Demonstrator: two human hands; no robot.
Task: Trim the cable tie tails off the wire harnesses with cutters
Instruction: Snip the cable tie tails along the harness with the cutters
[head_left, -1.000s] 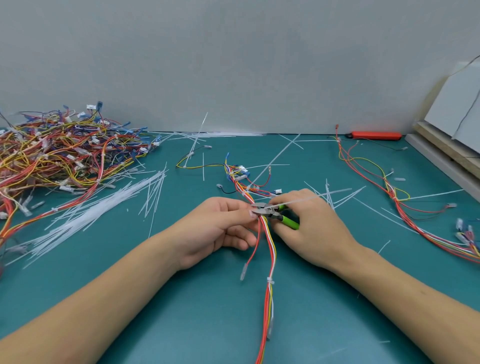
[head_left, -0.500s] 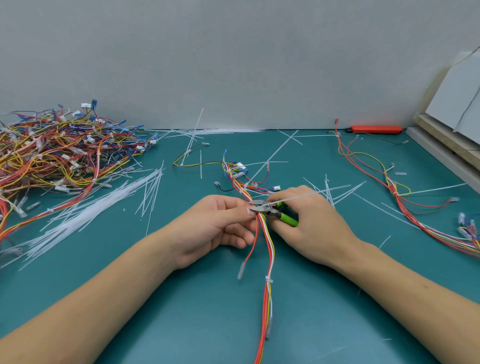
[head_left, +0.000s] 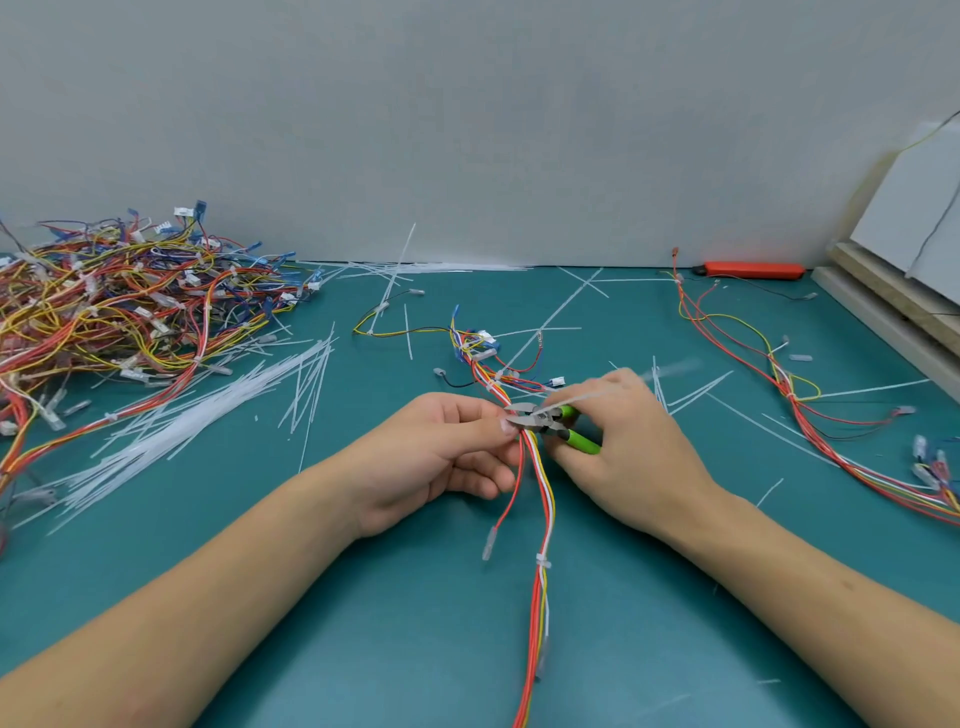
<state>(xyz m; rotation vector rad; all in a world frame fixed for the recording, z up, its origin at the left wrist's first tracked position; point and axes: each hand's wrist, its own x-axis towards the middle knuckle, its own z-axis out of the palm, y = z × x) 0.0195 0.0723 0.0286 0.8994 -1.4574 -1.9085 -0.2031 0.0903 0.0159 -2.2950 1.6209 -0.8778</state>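
A red, yellow and white wire harness (head_left: 541, 525) runs from the mat's middle toward me. My left hand (head_left: 441, 452) pinches it at a cable tie, thumb and fingers curled round the wires. My right hand (head_left: 623, 441) grips green-handled cutters (head_left: 550, 422), whose steel jaws sit at that tie beside my left thumb. A white cable tie tail (head_left: 597, 395) slants up to the right across my right hand. Lower on the harness sits another white tie (head_left: 543, 561).
A big tangle of harnesses (head_left: 119, 306) fills the left. Loose white tie tails (head_left: 208, 415) lie strewn over the teal mat (head_left: 363, 623). Another harness (head_left: 810, 410) lies at the right, with an orange tool (head_left: 753, 270) by the wall and boards (head_left: 893, 296) at far right.
Both hands keep the same hold on the harness and cutters. The long tie tail looks blurred over my right hand.
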